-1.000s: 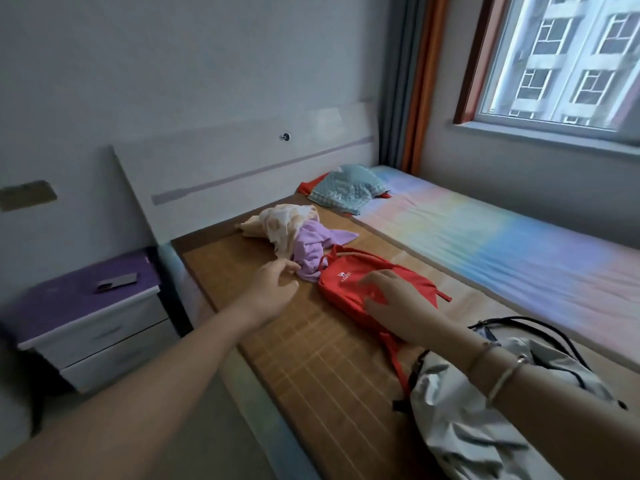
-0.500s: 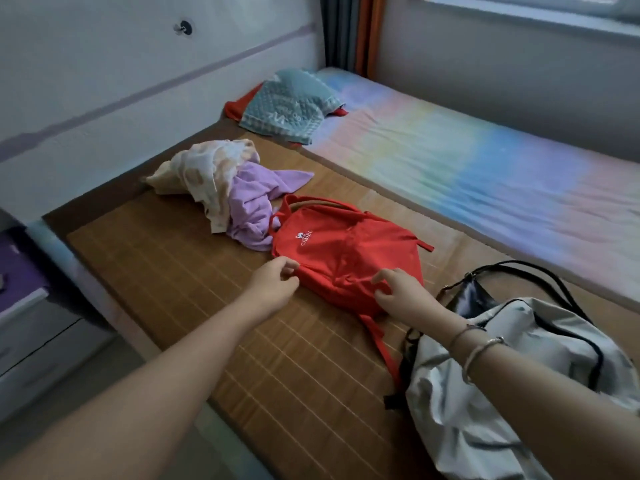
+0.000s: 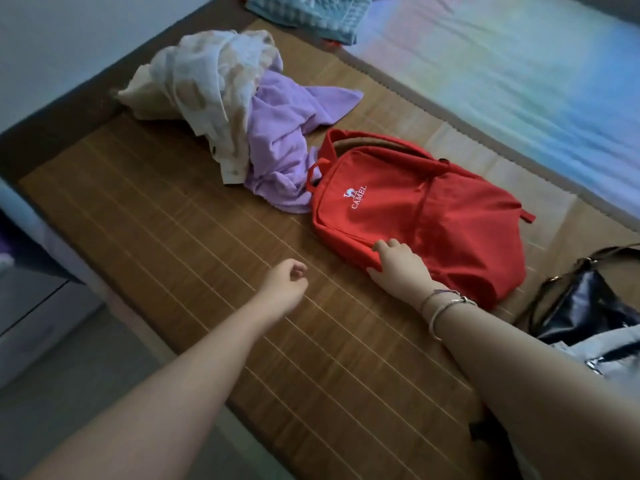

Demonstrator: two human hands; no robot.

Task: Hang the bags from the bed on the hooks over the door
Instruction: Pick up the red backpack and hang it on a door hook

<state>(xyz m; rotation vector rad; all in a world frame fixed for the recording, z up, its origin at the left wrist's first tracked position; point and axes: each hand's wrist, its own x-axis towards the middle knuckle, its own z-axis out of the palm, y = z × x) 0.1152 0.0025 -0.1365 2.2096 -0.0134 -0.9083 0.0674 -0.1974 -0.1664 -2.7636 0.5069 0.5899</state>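
Observation:
A red backpack [image 3: 426,216] with a white logo lies flat on the bamboo mat [image 3: 194,237] on the bed, its top loop towards the clothes pile. My right hand [image 3: 398,263] sits on the backpack's near edge, fingers over the top and thumb at the seam, pinching the fabric. My left hand [image 3: 284,285] hovers over the bare mat to the left of the backpack, loosely curled and holding nothing. A black shoulder bag [image 3: 581,306] with a strap lies at the right. Part of a grey-white bag [image 3: 609,355] shows below it. Door and hooks are out of view.
A heap of cream and purple clothes [image 3: 242,109] touches the backpack's top. A teal pillow [image 3: 304,12] lies at the far edge. A pastel sheet [image 3: 519,74] covers the bed's right side. A bedside drawer unit [image 3: 27,299] stands on the left.
The view has tilted down and closer to the bed. My left hand has come off the red backpack and drawn back left. My right hand has shifted to the backpack's near edge.

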